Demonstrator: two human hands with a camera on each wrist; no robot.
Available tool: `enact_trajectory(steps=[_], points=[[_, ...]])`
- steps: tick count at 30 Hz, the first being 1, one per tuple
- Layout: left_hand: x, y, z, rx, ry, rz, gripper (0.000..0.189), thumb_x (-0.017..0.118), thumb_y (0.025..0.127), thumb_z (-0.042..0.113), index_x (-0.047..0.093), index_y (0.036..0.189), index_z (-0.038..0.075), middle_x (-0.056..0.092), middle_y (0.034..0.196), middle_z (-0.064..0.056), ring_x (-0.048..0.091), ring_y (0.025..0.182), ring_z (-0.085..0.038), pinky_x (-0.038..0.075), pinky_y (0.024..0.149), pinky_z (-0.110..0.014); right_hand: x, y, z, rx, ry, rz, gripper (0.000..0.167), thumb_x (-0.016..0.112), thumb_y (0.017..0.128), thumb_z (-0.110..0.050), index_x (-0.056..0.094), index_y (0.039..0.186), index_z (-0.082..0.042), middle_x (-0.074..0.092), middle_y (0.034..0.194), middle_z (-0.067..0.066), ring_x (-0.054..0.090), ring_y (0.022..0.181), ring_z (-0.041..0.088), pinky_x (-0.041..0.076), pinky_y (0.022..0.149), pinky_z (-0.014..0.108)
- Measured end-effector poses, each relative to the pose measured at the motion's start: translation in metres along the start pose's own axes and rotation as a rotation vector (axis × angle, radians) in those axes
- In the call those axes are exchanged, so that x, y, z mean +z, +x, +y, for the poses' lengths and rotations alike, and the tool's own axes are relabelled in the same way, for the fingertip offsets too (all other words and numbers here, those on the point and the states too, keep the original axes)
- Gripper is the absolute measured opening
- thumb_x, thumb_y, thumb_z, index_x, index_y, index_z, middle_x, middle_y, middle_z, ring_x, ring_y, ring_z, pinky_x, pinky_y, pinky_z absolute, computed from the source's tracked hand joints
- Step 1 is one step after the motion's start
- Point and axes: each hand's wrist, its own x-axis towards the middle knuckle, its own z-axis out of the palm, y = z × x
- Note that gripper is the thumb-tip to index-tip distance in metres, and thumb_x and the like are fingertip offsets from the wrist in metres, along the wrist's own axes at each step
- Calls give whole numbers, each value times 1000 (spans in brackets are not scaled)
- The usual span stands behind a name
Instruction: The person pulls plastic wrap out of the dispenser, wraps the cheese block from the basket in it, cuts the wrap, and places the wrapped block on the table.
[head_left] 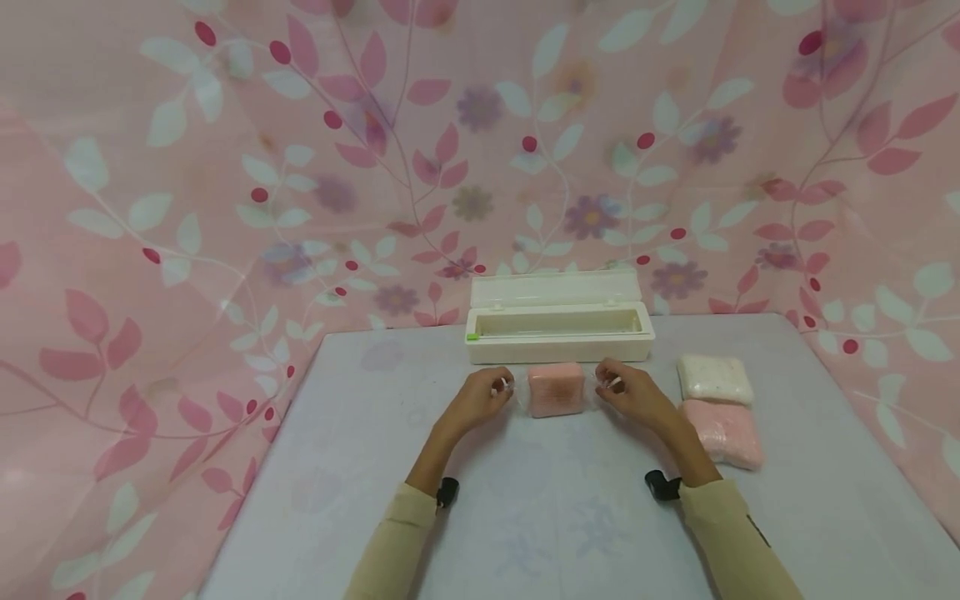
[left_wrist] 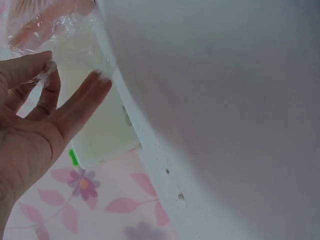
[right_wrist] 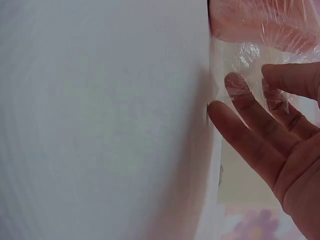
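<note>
A pink block-shaped bundle (head_left: 556, 390) sits on the table in front of the white box, with clear plastic wrap (head_left: 522, 392) around it and loose ends sticking out on both sides. My left hand (head_left: 483, 393) pinches the wrap's left end between thumb and forefinger, its other fingers stretched out in the left wrist view. On the opposite side, my right hand (head_left: 628, 390) pinches the right end of the wrap. Crinkled film shows between the right thumb (right_wrist: 290, 77) and forefinger. What the pink bundle is made of, I cannot tell.
Behind the bundle stands a long white wrap dispenser box (head_left: 558, 348), its lid (head_left: 555, 289) raised. To the right lie a white wrapped bundle (head_left: 715, 380) and a pink wrapped bundle (head_left: 722, 433), close to my right forearm. A floral curtain (head_left: 480, 167) hangs behind the table (head_left: 555, 517).
</note>
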Motion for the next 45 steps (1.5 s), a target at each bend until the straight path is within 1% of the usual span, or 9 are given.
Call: enact_trajectory(steps=[3,9,13,17,21,27,31,37,45], points=[[1,2,-1,-35,-81,-5,7,65,92,5,62,99,8,60,89,-3,56,84,-17,51,74,-29,2,0,0,11,34,-18,20,66,88,9,58,102,-2,64,97,10,63,89,26,55,69,34],[5,3,-1,-112,-410,-18,16,60,90,-9,57,97,5,52,99,-10,65,79,-25,58,59,-33,3,-1,-5,65,35,-24,19,63,86,12,60,96,-4,63,94,9,61,87,26,54,66,33],[-1,0,10,-77,-544,-1,17,56,88,-17,58,98,-3,47,104,-19,66,83,-35,58,66,-44,3,-3,-12,125,97,-71,16,60,87,11,60,93,-4,60,89,8,61,82,26,55,65,35],[-3,1,15,-30,-543,26,12,56,87,-18,62,96,-13,56,103,-28,64,85,-38,57,71,-49,4,-8,-18,211,268,-109,12,59,88,10,62,97,2,60,93,16,65,78,30,57,62,39],[7,6,4,-51,-510,79,7,62,90,-9,69,92,-7,69,93,-19,64,77,-27,55,67,-36,9,-15,-24,316,394,-132,13,62,90,4,63,103,6,62,96,18,67,79,29,57,67,40],[2,8,17,-58,-497,81,9,64,90,-1,72,87,3,69,79,-5,60,67,-13,49,60,-25,20,-35,-49,510,577,-142,18,64,89,-4,61,102,8,66,91,10,67,79,19,57,73,35],[-5,12,33,-72,-482,3,13,59,85,-3,70,82,3,65,72,-2,58,63,-11,50,57,-25,30,-53,-78,662,942,-98,6,57,91,0,61,95,3,62,90,7,64,83,16,56,81,35],[-8,20,59,-107,-355,-169,14,59,80,-2,70,75,5,59,62,2,53,55,-8,47,51,-24,52,-81,-117,878,1479,-43,18,39,93,3,56,89,-2,59,91,7,64,89,15,49,95,35],[10,26,84,-111,-262,-461,15,58,80,-4,68,70,1,56,58,0,50,52,-13,45,50,-25,78,-109,-147,1035,1618,10,12,41,92,1,53,89,-2,56,92,9,63,89,15,46,98,35]])
